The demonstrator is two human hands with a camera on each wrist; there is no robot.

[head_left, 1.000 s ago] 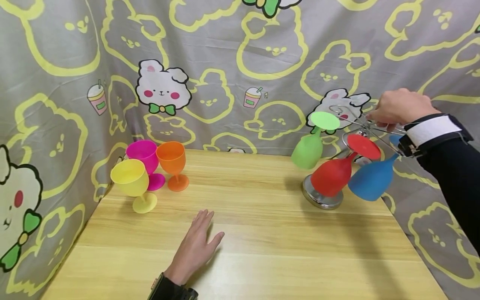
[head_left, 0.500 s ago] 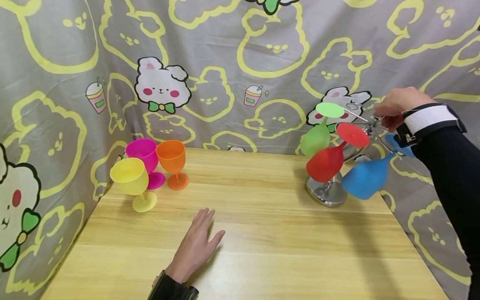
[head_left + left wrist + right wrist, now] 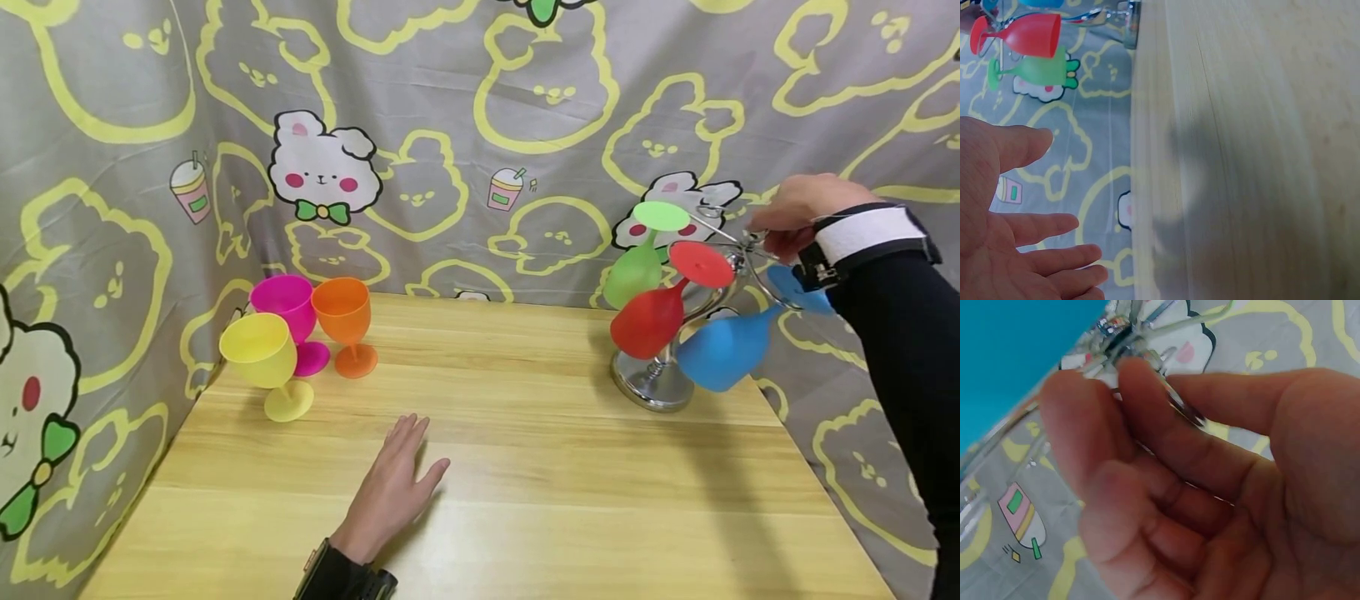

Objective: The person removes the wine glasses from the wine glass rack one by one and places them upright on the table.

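My right hand (image 3: 813,208), fingers curled, pinches a wire part at the top of a chrome stemware rack (image 3: 652,383). In the right wrist view, the thumb (image 3: 1229,400) and a fingertip meet at a thin metal loop. Upside down on the rack's arms hang a green goblet (image 3: 637,271), a red goblet (image 3: 648,321) and a blue goblet (image 3: 723,354), all tilted. The blue one's foot is partly hidden by the right wrist. Over the table's front middle, my left hand (image 3: 390,492) holds nothing, its fingers extended and thumb apart.
At the table's back left, a yellow goblet (image 3: 258,354), a magenta goblet (image 3: 283,298) and an orange goblet (image 3: 343,312) stand upright, close together. A patterned grey curtain (image 3: 442,83) encloses the wooden table (image 3: 525,500) behind and at both sides.
The rack's arms have turned: the red goblet has swung left and back, the green one back and right, the blue one slightly left. My right hand shifted slightly right. The left hand stayed put.
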